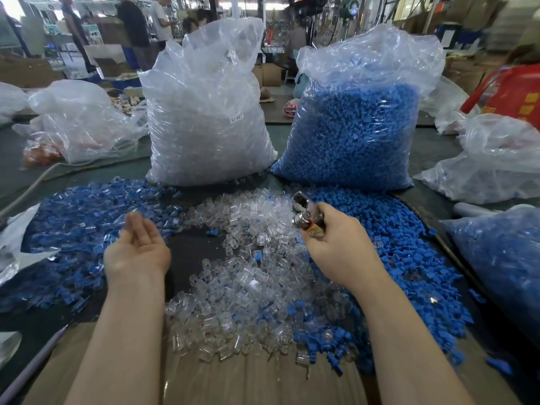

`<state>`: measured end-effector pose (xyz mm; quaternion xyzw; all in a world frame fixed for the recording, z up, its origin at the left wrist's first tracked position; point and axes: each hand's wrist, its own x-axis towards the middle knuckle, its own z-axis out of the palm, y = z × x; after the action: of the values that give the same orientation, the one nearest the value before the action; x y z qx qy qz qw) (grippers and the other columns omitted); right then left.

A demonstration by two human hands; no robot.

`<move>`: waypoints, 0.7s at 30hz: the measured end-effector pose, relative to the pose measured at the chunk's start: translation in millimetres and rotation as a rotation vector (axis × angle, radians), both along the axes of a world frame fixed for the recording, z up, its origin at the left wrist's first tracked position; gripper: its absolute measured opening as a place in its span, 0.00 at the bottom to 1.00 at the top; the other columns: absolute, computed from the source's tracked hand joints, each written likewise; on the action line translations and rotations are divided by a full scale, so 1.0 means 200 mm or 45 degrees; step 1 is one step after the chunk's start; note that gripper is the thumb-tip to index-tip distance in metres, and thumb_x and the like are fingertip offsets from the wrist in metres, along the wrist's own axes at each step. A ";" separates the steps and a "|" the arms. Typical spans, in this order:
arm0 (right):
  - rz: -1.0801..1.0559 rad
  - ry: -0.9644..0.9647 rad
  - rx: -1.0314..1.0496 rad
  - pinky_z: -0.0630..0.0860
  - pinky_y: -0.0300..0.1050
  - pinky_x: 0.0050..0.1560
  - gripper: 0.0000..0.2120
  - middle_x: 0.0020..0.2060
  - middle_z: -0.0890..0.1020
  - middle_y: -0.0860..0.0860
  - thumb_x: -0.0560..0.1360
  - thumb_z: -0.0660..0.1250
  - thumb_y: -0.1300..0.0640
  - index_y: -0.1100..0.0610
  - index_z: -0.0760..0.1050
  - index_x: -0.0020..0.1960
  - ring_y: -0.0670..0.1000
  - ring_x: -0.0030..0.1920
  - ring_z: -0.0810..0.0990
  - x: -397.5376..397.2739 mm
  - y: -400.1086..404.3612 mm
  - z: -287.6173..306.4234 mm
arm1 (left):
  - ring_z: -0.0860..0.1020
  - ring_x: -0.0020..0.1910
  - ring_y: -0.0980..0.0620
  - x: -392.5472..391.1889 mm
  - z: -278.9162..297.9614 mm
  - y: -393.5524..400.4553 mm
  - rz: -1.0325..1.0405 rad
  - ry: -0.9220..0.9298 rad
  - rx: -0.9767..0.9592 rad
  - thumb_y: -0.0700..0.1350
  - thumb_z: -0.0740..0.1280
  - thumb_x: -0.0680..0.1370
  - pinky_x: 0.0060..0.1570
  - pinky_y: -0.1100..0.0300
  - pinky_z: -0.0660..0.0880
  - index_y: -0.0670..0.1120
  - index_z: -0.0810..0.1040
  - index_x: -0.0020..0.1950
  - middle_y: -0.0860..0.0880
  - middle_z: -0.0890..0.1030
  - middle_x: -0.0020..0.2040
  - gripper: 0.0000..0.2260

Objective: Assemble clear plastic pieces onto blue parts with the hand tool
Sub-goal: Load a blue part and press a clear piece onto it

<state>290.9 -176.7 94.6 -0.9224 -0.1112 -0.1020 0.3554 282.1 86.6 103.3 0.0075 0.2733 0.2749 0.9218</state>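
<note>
The left hand (137, 247) sits at centre left of the frame, palm turned up and slightly inward, its fingers (135, 222) straight and close together, holding nothing; the forearm runs down to the lower left edge. The right hand (333, 244) is at centre right, raised off the desk (190, 247), its fingers curled round the small metal hand tool with a silvery head and a reddish-yellow grip (306, 214); the tool's head points up and to the left, toward the middle of the frame, and the wrist bends inward.

Between the two hands, spreading down the middle of the frame, lies the loose heap of small clear plastic pieces (248, 273). Right of it, under and beyond the right hand, is the heap of small blue plastic parts (409, 258). At the left lies a mixed pile of blue parts with clear pieces (79, 229); whether these are joined I cannot tell.

Upright in the upper middle stand a big clear bag of clear pieces (204, 112) and, just beside it on the right, a big clear bag of blue parts (356, 127)
</note>
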 end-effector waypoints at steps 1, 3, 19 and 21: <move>-0.001 -0.006 -0.023 0.64 0.47 0.29 0.10 0.29 0.74 0.48 0.76 0.65 0.54 0.49 0.66 0.39 0.50 0.30 0.70 0.00 0.00 0.00 | 0.85 0.38 0.56 0.00 0.00 0.01 0.035 -0.006 -0.031 0.41 0.55 0.85 0.50 0.63 0.80 0.40 0.77 0.54 0.47 0.85 0.36 0.12; 0.000 -0.019 -0.058 0.65 0.47 0.29 0.10 0.30 0.75 0.48 0.76 0.65 0.54 0.49 0.66 0.40 0.50 0.31 0.72 0.00 0.01 0.01 | 0.85 0.38 0.54 0.00 0.00 0.03 0.097 -0.027 -0.086 0.43 0.56 0.85 0.52 0.61 0.80 0.41 0.77 0.49 0.46 0.86 0.38 0.12; -0.019 -0.190 -0.464 0.59 0.47 0.29 0.10 0.29 0.68 0.43 0.71 0.64 0.57 0.51 0.62 0.44 0.53 0.32 0.69 0.00 0.02 0.01 | 0.79 0.33 0.57 -0.02 0.04 -0.57 -1.375 0.182 2.111 0.58 0.75 0.70 0.35 0.64 0.75 0.42 0.82 0.49 0.46 0.85 0.42 0.20; 0.011 -0.241 -0.499 0.59 0.49 0.33 0.10 0.30 0.66 0.43 0.70 0.64 0.58 0.51 0.62 0.43 0.53 0.34 0.68 0.00 0.03 0.01 | 0.78 0.33 0.53 -0.02 0.04 -0.58 -1.310 0.163 2.055 0.48 0.75 0.72 0.35 0.60 0.73 0.38 0.81 0.45 0.40 0.85 0.40 0.13</move>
<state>291.1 -171.0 96.1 -0.9597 -0.1656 -0.1632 0.1577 277.5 -30.2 111.0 0.7743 0.0145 -0.0590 0.6299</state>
